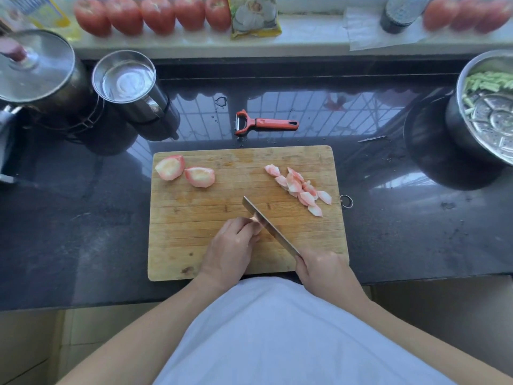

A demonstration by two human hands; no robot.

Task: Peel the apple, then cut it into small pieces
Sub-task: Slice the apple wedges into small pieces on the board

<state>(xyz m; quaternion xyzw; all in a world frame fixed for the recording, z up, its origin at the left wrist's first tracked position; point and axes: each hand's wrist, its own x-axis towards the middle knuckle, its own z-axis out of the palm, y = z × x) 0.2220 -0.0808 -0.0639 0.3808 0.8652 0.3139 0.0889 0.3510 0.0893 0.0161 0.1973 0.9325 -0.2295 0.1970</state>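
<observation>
A wooden cutting board (194,218) lies on the dark counter. Two peeled apple quarters (170,168) (200,177) sit at its far left. A pile of several small apple pieces (299,188) lies at its right. My left hand (231,250) grips an apple piece (256,222) near the board's middle, mostly hidden under my fingers. My right hand (323,269) grips the handle of a knife (270,227), whose blade stands edge-down against that piece.
A red peeler (265,124) lies on the counter behind the board. A lidded pot (36,68) and a steel cup (127,81) stand at the left. A steel pot with green vegetables (488,107) stands at the right. Tomatoes (158,15) line the sill.
</observation>
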